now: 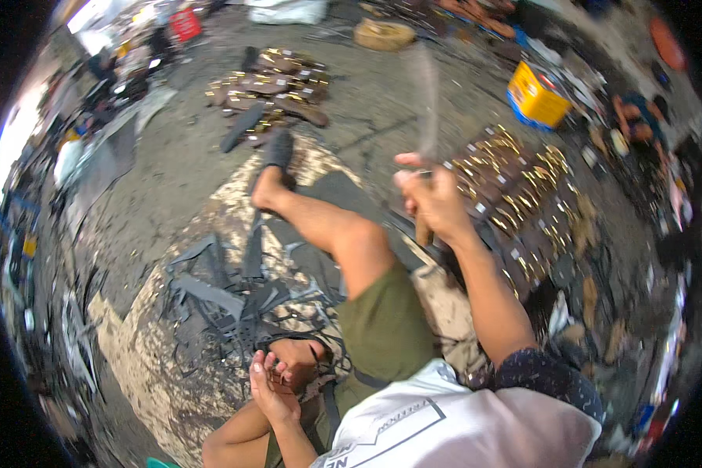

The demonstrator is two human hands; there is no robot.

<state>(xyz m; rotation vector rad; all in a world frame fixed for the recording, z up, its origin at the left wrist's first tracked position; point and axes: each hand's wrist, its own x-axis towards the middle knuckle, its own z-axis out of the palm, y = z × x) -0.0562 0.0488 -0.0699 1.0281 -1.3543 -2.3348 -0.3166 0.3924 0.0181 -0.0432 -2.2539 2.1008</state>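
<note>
My right hand (438,201) is raised in front of me, closed round the handle of a long knife (428,105). Its blade points away from me and is smeared by motion. My left hand (273,394) is low near my bare foot, palm turned up, with its fingers loosely bent and nothing visible in them. Just beyond it, dark rubber offcuts (210,295) and thin strips lie heaped on a spotted tan ground cloth (132,351). A flat dark sheet (331,195) lies under my outstretched leg.
Rows of brown sandals (515,203) with gold buckles lie to the right of my right hand; another sandal pile (269,90) sits ahead. A yellow and blue container (538,97) stands at the far right, a red one (185,25) at the far left. Clutter lines both sides.
</note>
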